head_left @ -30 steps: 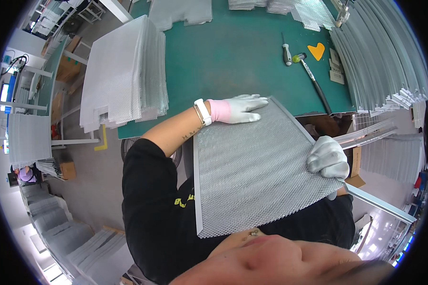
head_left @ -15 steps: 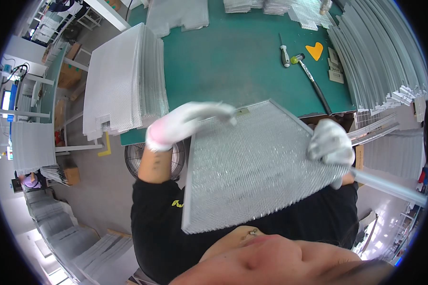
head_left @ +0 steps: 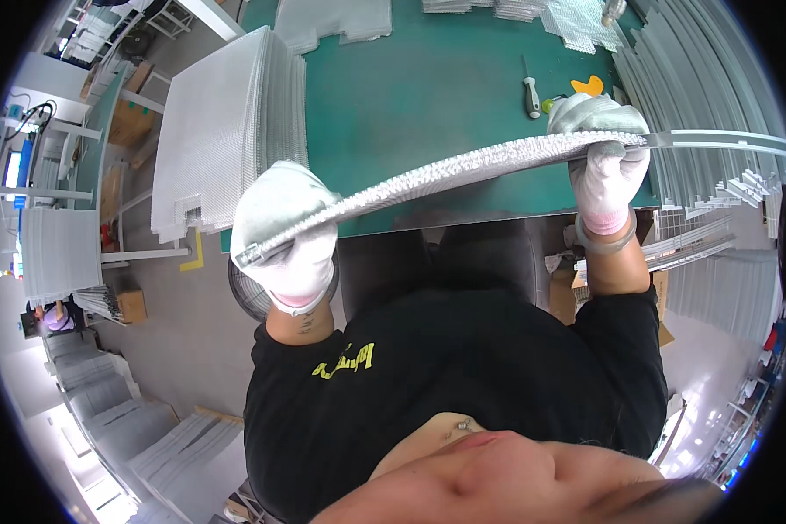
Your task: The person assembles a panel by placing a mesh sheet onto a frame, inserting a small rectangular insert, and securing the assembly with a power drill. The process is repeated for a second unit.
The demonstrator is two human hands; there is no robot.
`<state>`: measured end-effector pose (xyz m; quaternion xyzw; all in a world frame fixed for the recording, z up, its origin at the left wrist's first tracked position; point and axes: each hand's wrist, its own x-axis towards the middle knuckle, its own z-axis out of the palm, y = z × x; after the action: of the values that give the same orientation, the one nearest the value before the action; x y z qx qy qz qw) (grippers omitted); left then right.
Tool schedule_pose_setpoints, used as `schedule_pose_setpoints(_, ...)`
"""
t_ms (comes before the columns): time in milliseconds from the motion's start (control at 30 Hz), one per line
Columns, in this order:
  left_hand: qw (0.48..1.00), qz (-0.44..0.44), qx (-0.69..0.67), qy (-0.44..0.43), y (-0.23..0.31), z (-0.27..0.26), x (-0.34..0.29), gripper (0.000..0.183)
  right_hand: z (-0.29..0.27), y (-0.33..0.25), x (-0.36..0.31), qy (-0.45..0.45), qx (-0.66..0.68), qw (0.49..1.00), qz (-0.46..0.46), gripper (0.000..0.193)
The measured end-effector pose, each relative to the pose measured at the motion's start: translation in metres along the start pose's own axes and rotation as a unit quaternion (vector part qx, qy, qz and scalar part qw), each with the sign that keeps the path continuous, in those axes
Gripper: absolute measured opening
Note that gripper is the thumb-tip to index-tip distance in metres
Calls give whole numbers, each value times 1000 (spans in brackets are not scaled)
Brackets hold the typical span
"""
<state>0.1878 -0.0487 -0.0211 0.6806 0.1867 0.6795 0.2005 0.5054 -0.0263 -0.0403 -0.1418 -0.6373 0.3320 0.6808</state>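
1. Green worktop (head_left: 410,105) fills the middle of a workshop, its near edge just beyond the person's lap and black shirt (head_left: 480,358).
2. Nearest is the white-gloved left hand (head_left: 275,205), closed around the left end of a silver mesh panel (head_left: 445,176).
3. That panel is held up edge-on in front of the person, slanting across the worktop's near edge — its right end lies farther away than its left.
4. At that right end, the white-gloved right hand (head_left: 610,175) grips it too, fingers over the top; a narrow metal strip (head_left: 725,138) runs from there toward the right.
5. To the left stands a thick stack of pale mesh sheets (head_left: 210,131); to the right, a long row of greyish strips (head_left: 707,96).
6. Past the right hand lie a screwdriver (head_left: 532,100) and a flat yellow piece (head_left: 589,86).
7. Farthest on the worktop — more mesh pieces (head_left: 332,22), lying flat.
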Motion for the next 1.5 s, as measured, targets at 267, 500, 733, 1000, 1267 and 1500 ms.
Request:
schedule_pose_setpoints(267, 995, -71, -39, 57, -15, -11, -1, 17, 20, -23, 21, 97, -179, 979, -26, 119)
schedule_pose_setpoints(500, 991, -108, -75, 38, -20, -16, 5, 19, 2, -63, 69, -167, -380, 909, -42, 51)
schedule_pose_setpoints(733, 991, -120, -53, 4, -13, -22, 2, 21, 3, -95, 111, -389, -413, 818, -90, 42)
schedule_pose_setpoints(1000, 991, -113, -54, -56, 7, -15, 37, 15, 45, -94, 135, -479, -353, 804, -25, 43)
schedule_pose_setpoints(1267, 993, 54, -21, 100, -13, -3, 17, 70, 74, -84, 136, -499, -326, 803, -29, 32)
schedule_pose_setpoints(1500, 974, 93, 63, 195, -30, 6, 8, 81, 84, -75, 129, -463, -341, 817, -38, 44)
